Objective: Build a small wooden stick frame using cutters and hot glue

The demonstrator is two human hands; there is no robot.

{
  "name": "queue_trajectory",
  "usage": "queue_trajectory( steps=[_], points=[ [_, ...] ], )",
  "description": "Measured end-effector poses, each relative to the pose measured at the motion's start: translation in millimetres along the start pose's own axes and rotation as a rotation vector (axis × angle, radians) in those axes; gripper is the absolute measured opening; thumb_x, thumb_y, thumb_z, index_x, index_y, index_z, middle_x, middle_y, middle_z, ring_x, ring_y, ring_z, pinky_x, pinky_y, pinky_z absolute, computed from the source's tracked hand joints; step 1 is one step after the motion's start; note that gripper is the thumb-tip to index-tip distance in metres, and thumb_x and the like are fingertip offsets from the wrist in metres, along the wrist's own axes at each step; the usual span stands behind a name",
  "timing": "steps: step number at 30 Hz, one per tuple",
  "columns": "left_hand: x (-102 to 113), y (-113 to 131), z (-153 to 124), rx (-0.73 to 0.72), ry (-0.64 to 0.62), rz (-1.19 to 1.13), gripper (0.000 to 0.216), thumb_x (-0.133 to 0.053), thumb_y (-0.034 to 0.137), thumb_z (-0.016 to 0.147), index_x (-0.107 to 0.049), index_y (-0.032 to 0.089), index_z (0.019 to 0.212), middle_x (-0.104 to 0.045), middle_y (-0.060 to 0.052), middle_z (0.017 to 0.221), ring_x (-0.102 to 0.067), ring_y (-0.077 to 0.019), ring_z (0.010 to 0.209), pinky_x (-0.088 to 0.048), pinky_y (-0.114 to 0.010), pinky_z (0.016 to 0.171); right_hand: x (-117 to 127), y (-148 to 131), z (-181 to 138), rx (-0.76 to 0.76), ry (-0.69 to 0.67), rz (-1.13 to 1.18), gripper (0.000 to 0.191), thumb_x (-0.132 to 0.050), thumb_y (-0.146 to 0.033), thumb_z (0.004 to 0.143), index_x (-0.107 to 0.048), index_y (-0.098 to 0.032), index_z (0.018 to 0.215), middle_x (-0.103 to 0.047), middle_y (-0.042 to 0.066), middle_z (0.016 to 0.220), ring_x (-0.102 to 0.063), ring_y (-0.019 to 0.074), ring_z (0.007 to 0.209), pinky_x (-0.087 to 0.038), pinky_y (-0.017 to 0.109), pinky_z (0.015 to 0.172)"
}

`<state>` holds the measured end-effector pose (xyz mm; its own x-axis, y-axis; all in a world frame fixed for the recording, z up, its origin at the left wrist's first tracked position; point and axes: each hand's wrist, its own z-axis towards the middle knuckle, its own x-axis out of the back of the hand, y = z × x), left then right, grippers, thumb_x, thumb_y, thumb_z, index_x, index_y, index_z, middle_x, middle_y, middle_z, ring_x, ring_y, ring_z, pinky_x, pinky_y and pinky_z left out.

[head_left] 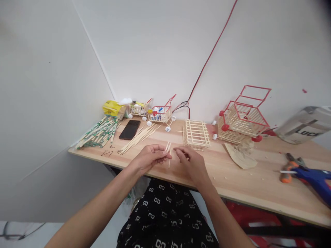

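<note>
In the head view my left hand [152, 158] is closed, its thumb and fingers pinching a few short, pale wooden sticks [168, 146]. One thin stick [169, 162] points down below the fingertips. Just to the right, my right hand [191, 162] is held over the table with its fingers bent and slightly apart. I see nothing between them, and its fingertips are near the sticks. Behind that hand stands a box-shaped frame of wooden sticks [197, 132].
Long sticks [141, 137] lie beside a black phone [130, 130]. Paper-wrapped chopsticks [99, 132] are heaped at left. Two small stick carts [160, 115] stand near the wall. A larger red-trimmed cart [241, 120], a glue gun [310, 177] and a clear container [305, 125] are at right.
</note>
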<state>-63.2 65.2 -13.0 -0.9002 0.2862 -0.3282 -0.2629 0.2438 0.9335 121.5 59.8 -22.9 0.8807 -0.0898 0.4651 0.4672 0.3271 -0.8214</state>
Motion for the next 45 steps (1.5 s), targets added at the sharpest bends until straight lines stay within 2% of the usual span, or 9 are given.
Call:
queue_trajectory(
  steps=[4, 9, 18, 24, 32, 34, 38, 41, 45],
  points=[
    [-16.7, -1.2, -6.1, 0.039, -0.042, 0.054, 0.03, -0.08, 0.031, 0.066, -0.069, 0.01, 0.084, -0.073, -0.009, 0.08, -0.061, -0.0091, 0.063, -0.045, -0.021, 0.064, 7.5, -9.8, 0.1, -0.077, -0.117, 0.235, 0.029, -0.057, -0.042, 0.081, -0.07, -0.017, 0.088, -0.068, 0.004, 0.078, -0.059, 0.016, 0.07, -0.045, 0.028, 0.067],
    [-28.6, -1.9, -7.7, 0.119, -0.072, 0.065, 0.032, -0.08, 0.035, 0.064, -0.071, 0.009, 0.081, -0.073, -0.012, 0.081, -0.064, -0.0116, 0.063, -0.046, -0.02, 0.057, 12.6, -9.1, -2.8, -0.17, -0.19, 0.335, 0.029, -0.06, -0.044, 0.077, -0.068, -0.017, 0.082, -0.063, 0.001, 0.071, -0.052, 0.0119, 0.061, -0.037, 0.023, 0.052],
    [-34.9, -6.0, -13.8, 0.139, -0.168, 0.116, 0.04, -0.07, 0.045, 0.075, -0.071, 0.01, 0.094, -0.073, -0.014, 0.091, -0.069, -0.0182, 0.081, -0.051, -0.024, 0.066, 24.9, -1.4, -6.9, -0.152, -0.174, 0.334, 0.024, -0.063, -0.042, 0.077, -0.063, -0.018, 0.074, -0.061, 0.0, 0.069, -0.053, 0.0128, 0.064, -0.042, 0.026, 0.062],
    [-36.5, -11.1, -11.5, 0.015, -0.066, 0.325, 0.03, -0.072, 0.04, 0.073, -0.074, 0.012, 0.086, -0.074, -0.009, 0.084, -0.065, -0.0132, 0.071, -0.048, -0.02, 0.062, 26.1, -2.7, -11.0, -0.095, -0.161, 0.239, 0.023, -0.061, -0.041, 0.08, -0.062, -0.019, 0.072, -0.063, 0.001, 0.067, -0.056, 0.0153, 0.065, -0.044, 0.029, 0.065],
    [-40.5, -14.6, -6.6, 0.014, -0.059, 0.389, 0.027, -0.067, 0.038, 0.076, -0.074, 0.013, 0.08, -0.074, -0.007, 0.077, -0.064, -0.0142, 0.066, -0.046, -0.021, 0.058, 29.4, -1.3, -13.8, -0.09, -0.211, 0.201, 0.022, -0.059, -0.038, 0.082, -0.063, -0.018, 0.074, -0.064, 0.001, 0.069, -0.057, 0.015, 0.066, -0.043, 0.028, 0.064],
    [-40.3, -14.7, -5.8, -0.064, -0.018, 0.514, 0.023, -0.063, 0.034, 0.079, -0.074, 0.013, 0.08, -0.074, -0.006, 0.076, -0.063, -0.0145, 0.066, -0.044, -0.022, 0.058, 29.1, 1.3, -14.7, -0.073, -0.195, 0.145, 0.021, -0.058, -0.038, 0.083, -0.063, -0.019, 0.075, -0.065, 0.001, 0.069, -0.058, 0.0152, 0.066, -0.043, 0.028, 0.064],
    [-37.2, -15.5, -6.4, -0.315, 0.185, 0.755, 0.016, -0.06, 0.022, 0.08, -0.074, 0.017, 0.083, -0.074, -0.003, 0.084, -0.065, -0.0163, 0.078, -0.045, -0.025, 0.071, 23.6, 9.9, -18.4, 0.034, -0.058, -0.063, 0.016, -0.059, -0.034, 0.084, -0.065, -0.021, 0.078, -0.067, 0.001, 0.076, -0.058, 0.0151, 0.067, -0.042, 0.027, 0.064],
    [-32.7, -20.8, -9.5, -0.377, 0.277, 0.796, 0.015, -0.059, 0.021, 0.081, -0.073, 0.018, 0.084, -0.074, -0.002, 0.087, -0.065, -0.0164, 0.079, -0.045, -0.025, 0.072, 18.2, 18.6, -21.6, 0.149, -0.052, -0.197, 0.012, -0.057, -0.027, 0.086, -0.065, -0.021, 0.079, -0.067, 0.002, 0.08, -0.058, 0.0157, 0.071, -0.043, 0.027, 0.067],
    [-27.4, -31.9, -14.1, -0.43, 0.311, 0.795, 0.015, -0.058, 0.021, 0.083, -0.072, 0.019, 0.084, -0.073, -0.002, 0.087, -0.064, -0.016, 0.078, -0.045, -0.026, 0.071, 16.1, 25.7, -24.3, 0.217, -0.079, -0.252, 0.012, -0.055, -0.025, 0.087, -0.063, -0.02, 0.079, -0.066, 0.002, 0.079, -0.058, 0.016, 0.072, -0.043, 0.027, 0.068]
  ],
)
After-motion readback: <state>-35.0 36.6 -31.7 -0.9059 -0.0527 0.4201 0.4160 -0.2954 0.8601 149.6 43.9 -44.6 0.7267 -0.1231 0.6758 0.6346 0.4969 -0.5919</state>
